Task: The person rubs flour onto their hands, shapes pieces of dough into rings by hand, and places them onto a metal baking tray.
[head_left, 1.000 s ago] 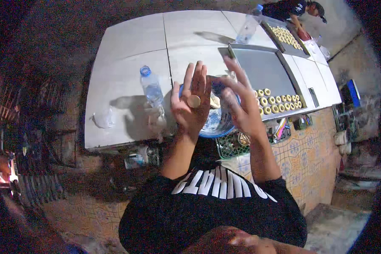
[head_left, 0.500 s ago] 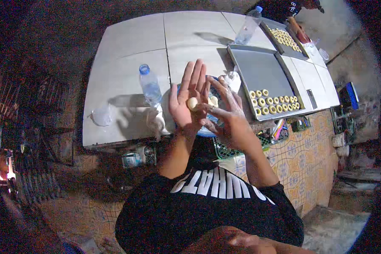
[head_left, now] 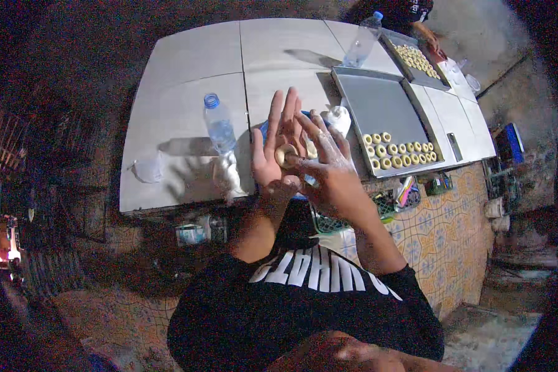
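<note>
The left hand [head_left: 270,163] lies palm-up and spread, cradling a small dough piece [head_left: 284,153]; the right hand [head_left: 332,172], loosely curled (its fingers whitened), touches it with a fingertip. Beneath, a mostly hidden blue bowl [head_left: 264,131] holds dough [head_left: 311,149]. At two o'clock, a tray [head_left: 384,105] bears ring-like pieces [head_left: 402,149] along its near end; beyond, a farther tray [head_left: 432,78] carries many more.

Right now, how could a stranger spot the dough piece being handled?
At the white table, find the left hand, palm up. In that palm sits a pale, round dough piece, touched by the right hand. Unlike the dimpled pieces rowed on the nearer grey tray, it rests on skin.
</note>
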{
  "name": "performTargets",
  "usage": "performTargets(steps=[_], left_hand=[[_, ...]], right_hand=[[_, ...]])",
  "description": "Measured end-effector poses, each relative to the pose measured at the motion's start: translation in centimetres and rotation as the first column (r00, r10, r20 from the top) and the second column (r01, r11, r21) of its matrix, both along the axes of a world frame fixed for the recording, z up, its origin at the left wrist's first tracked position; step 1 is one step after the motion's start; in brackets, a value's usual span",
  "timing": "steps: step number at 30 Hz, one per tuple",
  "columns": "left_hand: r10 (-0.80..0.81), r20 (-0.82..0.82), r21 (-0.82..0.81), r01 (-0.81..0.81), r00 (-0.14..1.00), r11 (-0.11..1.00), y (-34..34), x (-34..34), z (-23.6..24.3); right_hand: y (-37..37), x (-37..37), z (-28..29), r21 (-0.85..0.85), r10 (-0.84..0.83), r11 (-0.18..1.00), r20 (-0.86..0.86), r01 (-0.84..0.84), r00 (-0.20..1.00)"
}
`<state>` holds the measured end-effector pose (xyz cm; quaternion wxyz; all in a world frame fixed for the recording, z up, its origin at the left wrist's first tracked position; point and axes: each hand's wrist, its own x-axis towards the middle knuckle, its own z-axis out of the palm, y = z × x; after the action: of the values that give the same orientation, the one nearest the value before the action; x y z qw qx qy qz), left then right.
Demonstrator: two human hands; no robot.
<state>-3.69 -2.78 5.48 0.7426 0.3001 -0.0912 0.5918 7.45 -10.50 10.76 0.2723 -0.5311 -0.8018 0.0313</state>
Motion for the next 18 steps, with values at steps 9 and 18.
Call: performTargets(steps=[9,18], left_hand=[[-0.115,0.091,-0.133,0.127,0.989,0.983,-0.2,-0.2,-0.4],[-0.378,0.526,-0.212,0.548,0.761,0.809,-0.4,-0.4,-0.6]], right_hand=[[-0.2,0.9,0.3,-0.020,-0.042,0.999,-0.022,0.042,0.999],[0.3,1.2,1.3,-0.028,0.070,0.997,0.037,-0.069,0.997]])
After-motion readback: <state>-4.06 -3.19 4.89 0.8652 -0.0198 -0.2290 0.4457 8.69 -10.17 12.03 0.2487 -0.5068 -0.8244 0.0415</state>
